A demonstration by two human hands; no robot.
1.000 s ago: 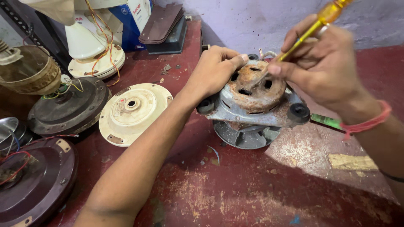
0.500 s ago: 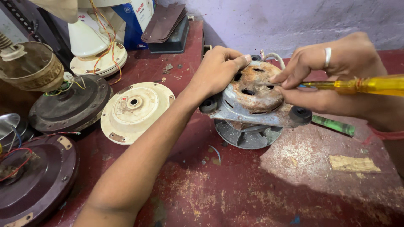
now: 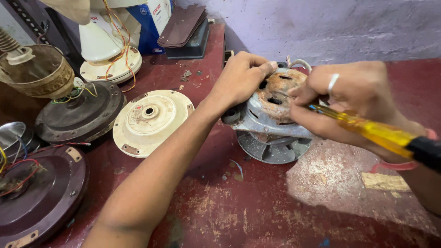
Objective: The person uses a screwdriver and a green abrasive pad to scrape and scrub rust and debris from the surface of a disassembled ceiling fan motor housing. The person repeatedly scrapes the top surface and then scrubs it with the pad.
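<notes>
Two hands (image 3: 239, 80) (image 3: 353, 103) on rusty motor (image 3: 275, 108)

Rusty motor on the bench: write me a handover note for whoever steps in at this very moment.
Left hand grips the rusty motor from the top left, steadying it on the red bench.
Right hand holds a yellow-handled screwdriver, tip at the motor's rusted top plate.
Done: motor stands on its fan end, braced.
Left: the plate is still on the motor.
The cream fan cover lies apart to the left.
</notes>
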